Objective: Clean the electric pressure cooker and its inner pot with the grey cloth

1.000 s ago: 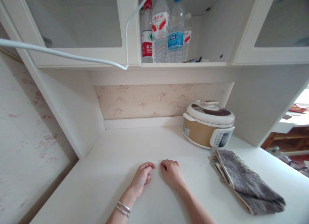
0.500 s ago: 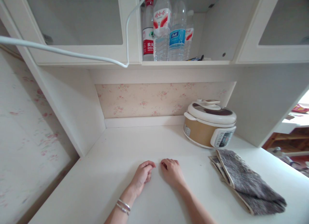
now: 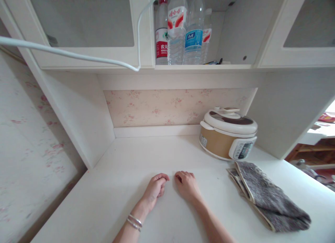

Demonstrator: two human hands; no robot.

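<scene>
My left hand rests on the white countertop with its fingers curled under, and nothing shows in them. Bracelets circle its wrist. Right beside it, a small gap away, my right hand lies on the counter, its fingers also curled in and holding nothing. A folded grey cloth lies to the right of my right hand. Behind the cloth stands a gold and white rice cooker with its lid on.
Several water bottles stand on an open shelf above, between glass-fronted cabinet doors. A white cable hangs across the left cabinet. Floral wallpaper covers the back wall and the left wall. A cabinet side panel rises to the right of the cooker.
Both hands stay still on the counter. The view has shifted slightly, nothing else has moved.
</scene>
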